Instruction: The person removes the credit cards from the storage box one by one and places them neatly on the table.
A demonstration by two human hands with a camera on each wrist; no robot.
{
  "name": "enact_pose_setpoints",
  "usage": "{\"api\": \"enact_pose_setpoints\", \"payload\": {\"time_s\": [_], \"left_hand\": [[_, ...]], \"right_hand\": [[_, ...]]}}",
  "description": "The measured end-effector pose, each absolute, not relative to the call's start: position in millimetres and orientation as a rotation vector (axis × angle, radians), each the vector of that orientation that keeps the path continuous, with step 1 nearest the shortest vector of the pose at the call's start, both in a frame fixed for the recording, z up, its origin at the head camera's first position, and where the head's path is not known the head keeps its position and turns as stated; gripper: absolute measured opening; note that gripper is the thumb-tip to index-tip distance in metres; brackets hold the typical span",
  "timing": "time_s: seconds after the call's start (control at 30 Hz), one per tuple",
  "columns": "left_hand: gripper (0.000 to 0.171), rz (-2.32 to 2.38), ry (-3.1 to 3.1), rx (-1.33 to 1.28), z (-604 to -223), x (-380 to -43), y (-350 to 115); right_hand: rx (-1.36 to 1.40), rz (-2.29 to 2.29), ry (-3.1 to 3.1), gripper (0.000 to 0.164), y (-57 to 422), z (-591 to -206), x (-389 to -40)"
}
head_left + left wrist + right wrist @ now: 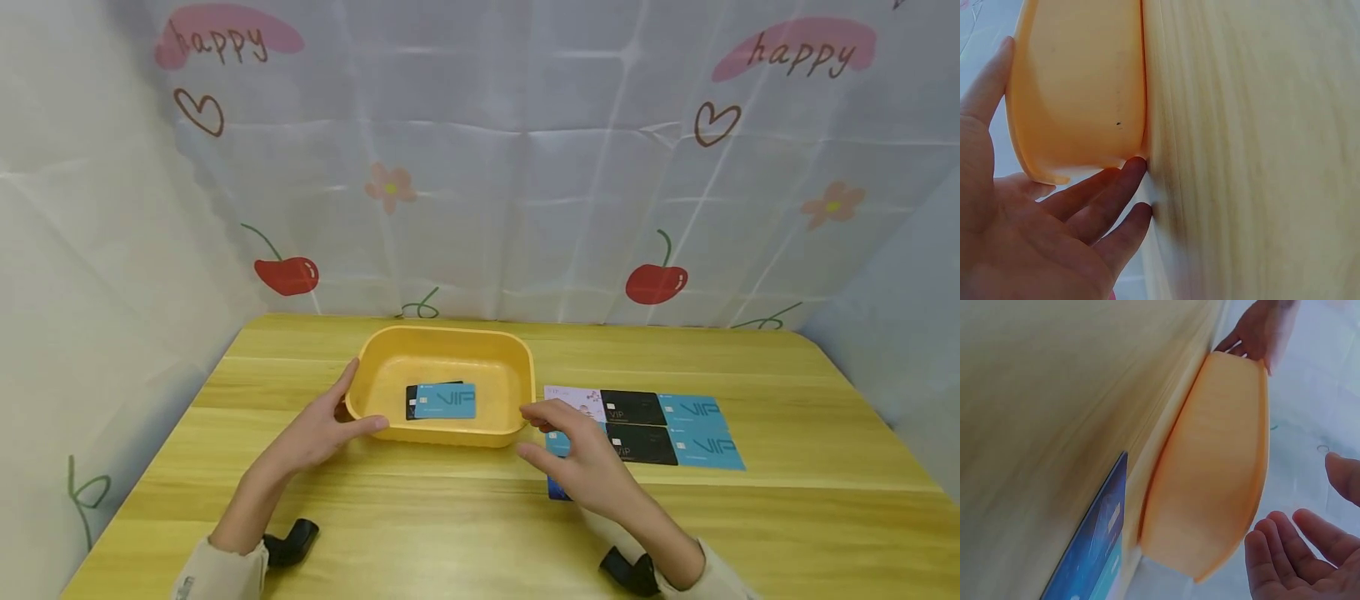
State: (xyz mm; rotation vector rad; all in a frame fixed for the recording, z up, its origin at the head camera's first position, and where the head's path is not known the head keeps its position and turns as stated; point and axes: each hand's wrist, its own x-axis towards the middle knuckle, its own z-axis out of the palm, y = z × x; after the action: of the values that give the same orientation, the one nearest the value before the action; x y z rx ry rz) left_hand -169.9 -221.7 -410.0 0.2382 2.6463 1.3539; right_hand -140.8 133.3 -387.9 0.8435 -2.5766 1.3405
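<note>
A yellow plastic basin [442, 437] sits on the table; inside, a light blue VIP card [447, 402] overlaps a black card [410, 403]. My left hand [318, 429] holds the basin's left end, thumb over the front rim and fingers along the end wall. Beside the right end, my right hand [581, 458] has its fingers loosely bent and apart, holding nothing; in the right wrist view it appears separate from the rim. Below and behind it lie a pale floral card [572, 396], black VIP cards [641, 443], blue VIP cards [705, 447] and a dark blue card [1094, 531], partly hidden.
The wooden table [435, 533] reaches back to a white printed curtain [495, 167] with cherries and flowers. White sheets hang at both sides. Black straps with mounts [292, 543] are on both wrists, by the light sleeves [225, 573].
</note>
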Motion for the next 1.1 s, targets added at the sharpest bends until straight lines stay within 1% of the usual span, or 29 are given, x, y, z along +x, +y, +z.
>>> {"api": "enact_pose_setpoints", "payload": {"time_s": [0.2,0.47,0.77,0.9,1.1], "left_hand": [[0.102,1.363,2.648,0.262,-411,-172,-221],[0.102,1.356,2.655,0.257,-412,-173,-223],[0.102,1.342,2.663,0.243,-409,-171,-223],[0.103,1.345,2.664,0.245,-409,-170,-224],[0.103,1.364,2.646,0.245,-408,-169,-223]], "right_hand": [[0.875,1.319,-2.523,0.038,121,-394,-144],[0.854,1.308,-2.478,0.037,105,-385,-150],[0.85,1.437,-2.485,0.03,83,-376,-173],[0.874,1.489,-2.567,0.032,71,-375,-185],[0.93,1.434,-2.635,0.036,57,-374,-198]]}}
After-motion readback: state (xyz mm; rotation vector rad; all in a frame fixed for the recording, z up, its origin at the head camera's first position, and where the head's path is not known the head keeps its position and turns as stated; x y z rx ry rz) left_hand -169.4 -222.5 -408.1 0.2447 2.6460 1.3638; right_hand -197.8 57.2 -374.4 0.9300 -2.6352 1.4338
